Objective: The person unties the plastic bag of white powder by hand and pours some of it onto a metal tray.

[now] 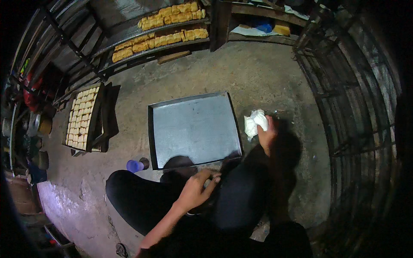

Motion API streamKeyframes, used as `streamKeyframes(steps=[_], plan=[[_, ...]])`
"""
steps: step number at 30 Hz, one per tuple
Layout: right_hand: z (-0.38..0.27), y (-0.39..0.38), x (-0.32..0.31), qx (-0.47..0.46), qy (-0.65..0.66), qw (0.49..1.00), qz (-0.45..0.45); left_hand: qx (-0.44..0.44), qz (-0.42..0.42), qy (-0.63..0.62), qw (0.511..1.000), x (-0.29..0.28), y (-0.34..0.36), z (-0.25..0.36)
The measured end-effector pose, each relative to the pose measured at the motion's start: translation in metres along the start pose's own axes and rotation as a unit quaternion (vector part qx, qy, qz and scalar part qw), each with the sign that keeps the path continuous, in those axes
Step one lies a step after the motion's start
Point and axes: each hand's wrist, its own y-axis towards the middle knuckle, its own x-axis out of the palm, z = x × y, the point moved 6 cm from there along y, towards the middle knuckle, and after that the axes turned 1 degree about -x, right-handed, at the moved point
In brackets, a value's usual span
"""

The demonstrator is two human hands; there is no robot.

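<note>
The white bundle (256, 123) sits right of centre in the frame, soft and crumpled, its wrapping thin and creased like a plastic bag, with a loose, paler tail hanging at the bottom. The person's right hand (267, 134) is clamped on its right side, fingers and thumb pressed into it; I can't tell whether it rests on the floor or is just off it.

Just left of it, in the middle of the frame, lies the rectangular metal baking tray (195, 129): shallow, dark-rimmed, its flat grey bottom dully shining and bare, with a few small dark specks and a shadow over the near edge. Below that edge, lower centre, the left hand (198, 189) hangs between the bent knees, fingers loosely curled, the thumb apart from them.

A purple cup (134, 166) lies on its side by the tray's lower left corner. Farther out, at the left, pale dough pieces (81, 116) fill a tilted tray in close rows. Across the top, golden bread loaves (172, 17) line two shelves of a rack (112, 43).
</note>
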Motion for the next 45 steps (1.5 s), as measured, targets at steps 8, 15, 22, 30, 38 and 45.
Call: streamKeyframes(steps=[8,15,22,30,38,45], plan=[[-0.253,-0.006,-0.105,-0.415,-0.163,0.891,-0.085,0.069,0.103,-0.114,0.986,-0.011,0.051,0.103],[-0.320,-0.062,-0.108,-0.406,-0.247,0.873,-0.108,0.174,0.149,-0.019,0.973,-0.044,0.024,0.130],[-0.332,-0.071,-0.115,-0.275,0.104,0.923,-0.249,0.255,0.024,0.044,0.966,-0.070,0.003,0.131],[-0.351,-0.073,-0.103,-0.332,0.091,0.867,-0.359,0.261,-0.054,0.037,0.963,-0.071,-0.015,0.134],[-0.329,-0.102,-0.084,-0.143,0.223,0.847,-0.461,0.299,-0.022,0.124,0.946,-0.072,-0.030,0.142],[-0.336,-0.116,-0.082,-0.232,0.125,0.907,-0.329,0.286,0.181,0.144,0.930,-0.097,-0.054,0.144]])
